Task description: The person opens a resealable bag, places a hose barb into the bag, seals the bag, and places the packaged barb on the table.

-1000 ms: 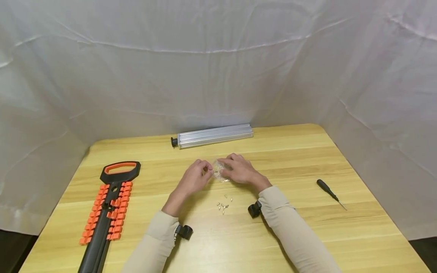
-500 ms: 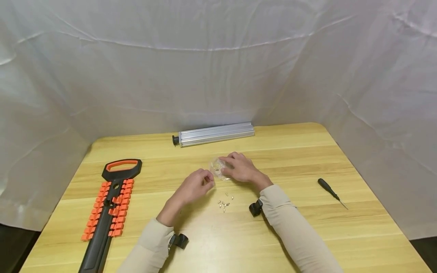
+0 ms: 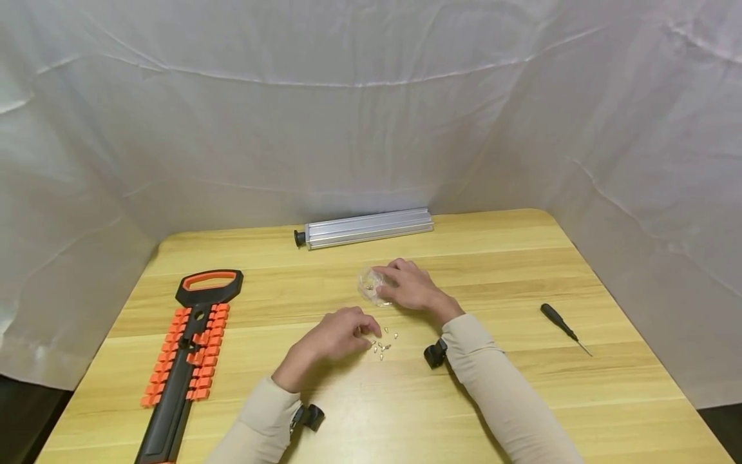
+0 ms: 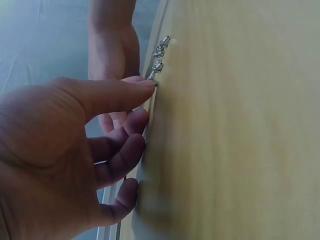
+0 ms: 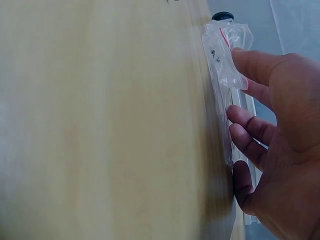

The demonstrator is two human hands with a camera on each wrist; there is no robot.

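Observation:
A loose cluster of small pointed metal pieces lies on the table in front of the person. Right at its left edge is the left hand, thumb and forefinger bent with a gap between them in the head view. In the left wrist view, the thumb tip overlaps the nearest metal pieces. Farther back, the right hand pinches a clear resealable bag between thumb and forefinger. The right wrist view shows the bag's red seal line and a few dark metal pieces inside it; the other fingers are loosely bent.
A silver aluminium profile with a black knob lies along the back edge. At left is a black rack with orange clips and a loop handle. A black-handled screwdriver lies at right. White cloth walls surround the table.
The left hand has come away from the bag, moving back toward the person and down to the loose metal pieces. The right hand stays at the bag.

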